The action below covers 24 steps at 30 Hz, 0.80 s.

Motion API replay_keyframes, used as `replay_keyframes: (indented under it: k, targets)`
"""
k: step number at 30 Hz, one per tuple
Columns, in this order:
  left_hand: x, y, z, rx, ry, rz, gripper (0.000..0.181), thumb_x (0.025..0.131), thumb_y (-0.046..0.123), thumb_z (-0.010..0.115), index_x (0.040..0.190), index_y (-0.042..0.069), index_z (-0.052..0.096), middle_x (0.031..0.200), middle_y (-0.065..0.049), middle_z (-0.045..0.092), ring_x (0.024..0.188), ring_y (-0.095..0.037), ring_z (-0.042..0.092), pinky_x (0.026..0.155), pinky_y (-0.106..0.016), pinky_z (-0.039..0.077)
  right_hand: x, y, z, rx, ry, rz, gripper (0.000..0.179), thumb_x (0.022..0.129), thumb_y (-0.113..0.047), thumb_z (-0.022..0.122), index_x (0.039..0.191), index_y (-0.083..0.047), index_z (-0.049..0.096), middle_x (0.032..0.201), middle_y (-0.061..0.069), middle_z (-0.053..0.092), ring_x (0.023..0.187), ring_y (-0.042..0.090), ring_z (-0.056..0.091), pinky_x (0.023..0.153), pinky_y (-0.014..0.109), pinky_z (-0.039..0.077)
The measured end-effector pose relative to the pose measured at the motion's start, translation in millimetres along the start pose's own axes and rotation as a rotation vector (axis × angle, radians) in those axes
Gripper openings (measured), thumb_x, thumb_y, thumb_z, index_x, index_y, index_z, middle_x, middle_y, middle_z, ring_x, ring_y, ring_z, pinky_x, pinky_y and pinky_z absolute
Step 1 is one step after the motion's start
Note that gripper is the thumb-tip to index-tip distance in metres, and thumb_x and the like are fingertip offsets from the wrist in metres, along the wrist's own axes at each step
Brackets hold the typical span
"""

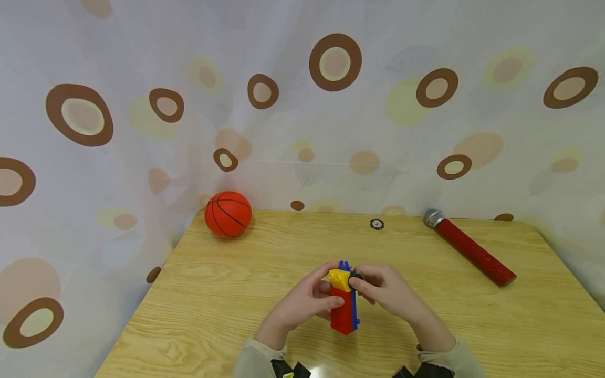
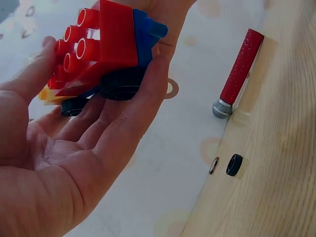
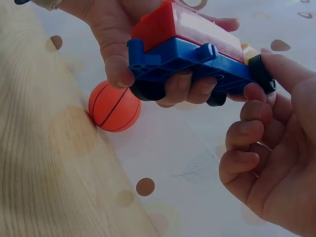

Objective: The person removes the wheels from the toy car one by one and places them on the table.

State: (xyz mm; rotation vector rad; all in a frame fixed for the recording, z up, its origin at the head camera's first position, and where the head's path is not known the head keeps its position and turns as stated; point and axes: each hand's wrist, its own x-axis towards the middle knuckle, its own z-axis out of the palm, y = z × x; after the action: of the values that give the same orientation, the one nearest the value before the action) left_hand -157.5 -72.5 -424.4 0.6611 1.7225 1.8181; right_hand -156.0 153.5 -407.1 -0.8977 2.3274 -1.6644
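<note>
A toy block truck with a red studded body (image 1: 342,314), a yellow front block (image 1: 339,280) and a blue base (image 3: 197,66) is held tilted between the hands. My left hand (image 1: 304,303) grips it, thumb on the red body and fingers under the base. My right hand (image 1: 389,291) pinches a black wheel (image 3: 261,74) at the side of the base near the yellow end. Other black wheels (image 3: 148,91) show on the far side of the base. A bare blue peg (image 3: 207,52) sticks out on the side towards the right wrist camera.
An orange basketball (image 1: 228,214) sits at the table's back left. A round chip (image 1: 377,224) lies near the back edge, and a red microphone (image 1: 472,249) at the right. In the left wrist view, a loose black wheel (image 2: 234,165) is on the wooden table (image 1: 189,315).
</note>
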Motion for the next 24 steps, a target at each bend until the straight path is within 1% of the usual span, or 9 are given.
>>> replay_keyframes:
  k: [6,9,16,22,24]
  targets:
    - [0.7,-1.2,1.3,0.006,0.000,0.006,0.060,0.099,0.012,0.059,0.153,0.014,0.032,0.129,-0.031,0.059,0.101,-0.023,0.070,0.076,-0.037,0.061,-0.8,2,3,0.043,0.031,-0.029,0.026,0.101,-0.008,0.054,0.076,-0.007,0.052,0.059,0.011,0.039,0.048,0.009,0.039,0.042,0.026,0.035]
    - [1.4,-0.9,2.9,0.009,0.008,0.005,0.060,0.099,0.010,0.059,0.153,0.014,0.032,0.127,-0.032,0.060,0.100,-0.023,0.070,0.074,-0.036,0.061,-1.6,2,4,0.062,0.053,-0.042,0.027,0.101,-0.007,0.054,0.074,-0.007,0.051,0.058,0.011,0.039,0.047,0.011,0.038,0.041,0.027,0.034]
    - [1.7,0.5,7.7,-0.008,0.036,-0.008,0.062,0.099,0.011,0.060,0.154,0.013,0.031,0.124,-0.030,0.061,0.093,-0.016,0.069,0.075,-0.039,0.062,-2.3,4,6,0.063,0.127,-0.053,0.028,0.099,-0.005,0.057,0.072,-0.008,0.051,0.057,0.010,0.037,0.046,0.009,0.037,0.040,0.024,0.033]
    - [2.7,0.1,10.5,-0.026,0.048,-0.009,0.064,0.098,0.011,0.061,0.155,0.013,0.031,0.121,-0.030,0.062,0.090,-0.013,0.069,0.074,-0.040,0.062,-2.2,6,7,0.084,0.149,-0.088,0.031,0.098,-0.002,0.057,0.068,-0.007,0.048,0.054,0.011,0.038,0.044,0.011,0.038,0.038,0.025,0.034]
    - [3.4,-0.4,10.8,-0.031,0.050,-0.004,0.063,0.098,0.010,0.061,0.154,0.012,0.032,0.121,-0.031,0.062,0.089,-0.013,0.069,0.074,-0.039,0.062,-2.2,6,7,0.086,0.154,-0.086,0.030,0.098,-0.002,0.057,0.069,-0.007,0.049,0.054,0.011,0.039,0.044,0.011,0.039,0.038,0.025,0.035]
